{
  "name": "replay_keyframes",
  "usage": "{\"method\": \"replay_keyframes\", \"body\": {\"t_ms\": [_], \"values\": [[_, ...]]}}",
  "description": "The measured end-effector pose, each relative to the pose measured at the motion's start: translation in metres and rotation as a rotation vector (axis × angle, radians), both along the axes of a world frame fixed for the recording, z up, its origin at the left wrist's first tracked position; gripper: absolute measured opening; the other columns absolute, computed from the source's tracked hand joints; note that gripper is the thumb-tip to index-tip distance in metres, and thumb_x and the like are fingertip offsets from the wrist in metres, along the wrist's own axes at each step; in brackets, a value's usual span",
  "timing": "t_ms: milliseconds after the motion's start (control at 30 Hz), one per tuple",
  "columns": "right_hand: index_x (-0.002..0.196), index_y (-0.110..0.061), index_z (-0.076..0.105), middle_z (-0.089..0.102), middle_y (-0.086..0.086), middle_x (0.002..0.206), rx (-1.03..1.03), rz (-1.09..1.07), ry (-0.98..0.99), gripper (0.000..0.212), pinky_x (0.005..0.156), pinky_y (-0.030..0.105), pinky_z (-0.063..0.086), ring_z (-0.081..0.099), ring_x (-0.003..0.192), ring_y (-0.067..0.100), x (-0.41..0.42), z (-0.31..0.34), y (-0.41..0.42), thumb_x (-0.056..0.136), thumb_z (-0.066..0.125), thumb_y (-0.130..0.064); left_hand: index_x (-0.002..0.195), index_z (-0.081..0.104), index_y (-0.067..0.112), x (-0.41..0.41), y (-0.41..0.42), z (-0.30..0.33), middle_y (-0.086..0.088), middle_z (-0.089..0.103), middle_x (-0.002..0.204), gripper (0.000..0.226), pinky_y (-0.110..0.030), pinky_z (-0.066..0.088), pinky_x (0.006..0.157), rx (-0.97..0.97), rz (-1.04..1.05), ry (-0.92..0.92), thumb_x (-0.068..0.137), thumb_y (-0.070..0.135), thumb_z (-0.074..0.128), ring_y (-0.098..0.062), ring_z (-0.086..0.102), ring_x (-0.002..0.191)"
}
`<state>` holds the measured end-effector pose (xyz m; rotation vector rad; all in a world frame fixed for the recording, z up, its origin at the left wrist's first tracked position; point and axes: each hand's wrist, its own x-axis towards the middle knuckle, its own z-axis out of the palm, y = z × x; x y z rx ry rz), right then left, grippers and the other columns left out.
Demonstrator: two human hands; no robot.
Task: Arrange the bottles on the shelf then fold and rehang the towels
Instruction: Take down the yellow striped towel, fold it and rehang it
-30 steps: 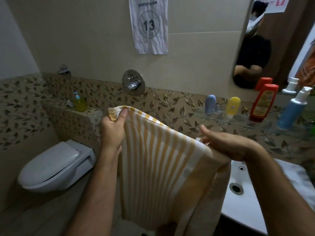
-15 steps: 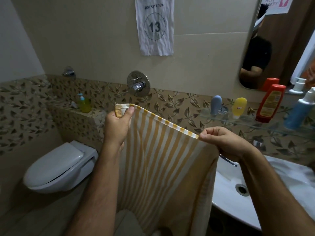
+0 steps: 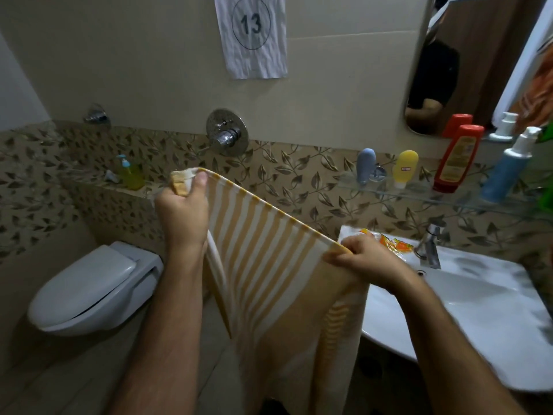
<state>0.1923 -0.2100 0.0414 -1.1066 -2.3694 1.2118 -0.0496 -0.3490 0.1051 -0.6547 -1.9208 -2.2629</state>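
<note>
Bathroom: striped towel (image 3: 263, 265) pinched taut by left hand (image 3: 182, 217) and right hand (image 3: 363, 259) beside sink (image 3: 466, 310).

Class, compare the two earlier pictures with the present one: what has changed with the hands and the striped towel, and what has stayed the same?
The right hand, which lay open against the striped towel a second ago, has pinched its top edge and drawn it taut. The left hand still grips the other corner, held higher. The bottles on the glass shelf have not moved.
</note>
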Motion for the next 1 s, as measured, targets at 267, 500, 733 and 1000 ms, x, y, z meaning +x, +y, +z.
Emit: {"method": "replay_keyframes", "body": {"t_ms": [267, 500, 733, 1000], "values": [[0.095, 0.003, 0.068, 0.066, 0.017, 0.084, -0.445, -0.007, 0.531, 0.044, 0.065, 0.03, 0.051, 0.061, 0.077, 0.026, 0.033, -0.003, 0.014, 0.072, 0.079, -0.032, 0.089, 0.07, 0.012, -0.006, 0.009, -0.02, -0.002, 0.069, 0.084, 0.015, -0.03, 0.051, 0.074, -0.275, 0.001, -0.01, 0.086, 0.026, 0.07, -0.021, 0.066, 0.081], [0.084, -0.011, 0.076, 0.072, 0.012, 0.081, -0.019, -0.058, 0.368, 0.016, 0.067, 0.031, 0.048, 0.061, 0.073, 0.014, 0.007, 0.022, 0.015, 0.09, 0.068, -0.025, 0.063, 0.056, 0.004, 0.061, 0.021, -0.076, -0.006, 0.054, 0.058, 0.042, -0.03, 0.035, 0.057, -0.486, 0.038, -0.063, 0.09, 0.035, 0.065, -0.021, 0.048, 0.057], [0.089, -0.024, 0.076, 0.071, -0.013, 0.079, 0.139, 0.111, 0.233, 0.01, 0.065, 0.021, 0.046, 0.063, 0.079, 0.002, 0.01, 0.003, 0.024, 0.091, 0.066, -0.022, 0.054, 0.044, 0.012, 0.119, 0.039, -0.103, 0.002, 0.041, 0.049, 0.048, -0.03, 0.032, 0.05, -0.408, -0.016, -0.044, 0.098, 0.029, 0.053, -0.011, 0.038, 0.047], [0.093, -0.02, 0.077, 0.073, -0.01, 0.084, 0.061, 0.242, 0.273, 0.012, 0.072, 0.022, 0.052, 0.064, 0.083, 0.001, 0.019, -0.017, 0.043, 0.091, 0.066, -0.02, 0.14, 0.05, 0.011, 0.163, 0.053, -0.11, 0.002, 0.056, 0.136, 0.042, -0.021, 0.039, 0.103, -0.574, -0.256, 0.048, 0.102, 0.028, 0.044, -0.006, 0.049, 0.126]]}}
